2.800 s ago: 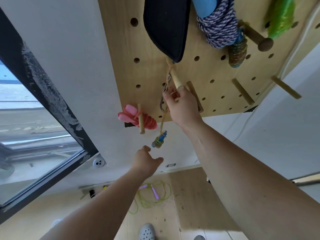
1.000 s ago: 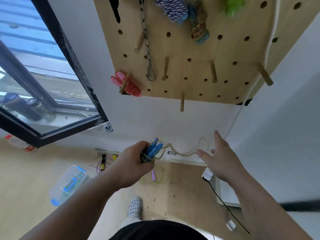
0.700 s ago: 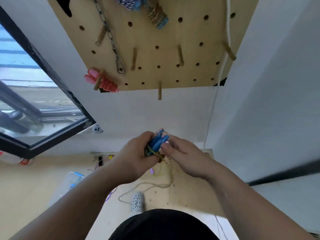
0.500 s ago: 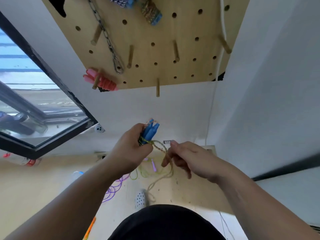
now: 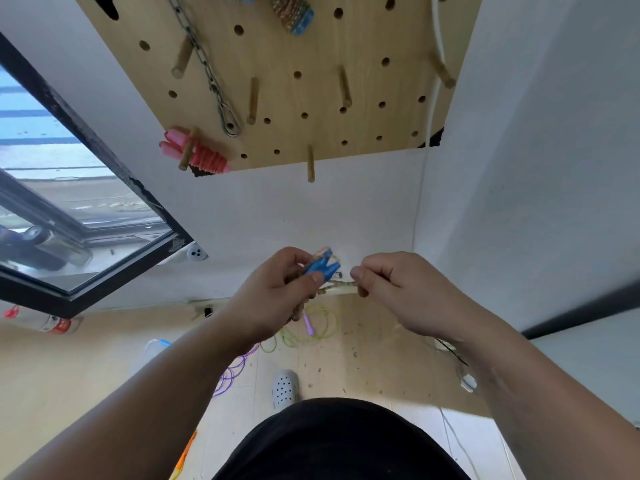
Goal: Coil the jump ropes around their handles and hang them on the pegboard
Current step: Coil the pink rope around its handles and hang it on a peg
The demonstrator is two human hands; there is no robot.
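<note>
Where the two hands meet at frame centre, the left hand [image 5: 277, 292] grips the blue handles [image 5: 320, 266] of a jump rope, fingers [image 5: 292, 255] curled round them, thumb on top. The right hand [image 5: 398, 292] pinches the tan rope [image 5: 337, 286] just beside the handles, fingers curled. Pegboard [image 5: 294, 64] at upper centre; a coiled pink jump rope [image 5: 204, 155] hangs on a peg at its lower left. Green rope [image 5: 313, 329] and purple rope [image 5: 232, 372] lie on the floor below.

Window [image 5: 86, 216], metal chain [image 5: 207, 72], white clog [image 5: 284, 389]
</note>
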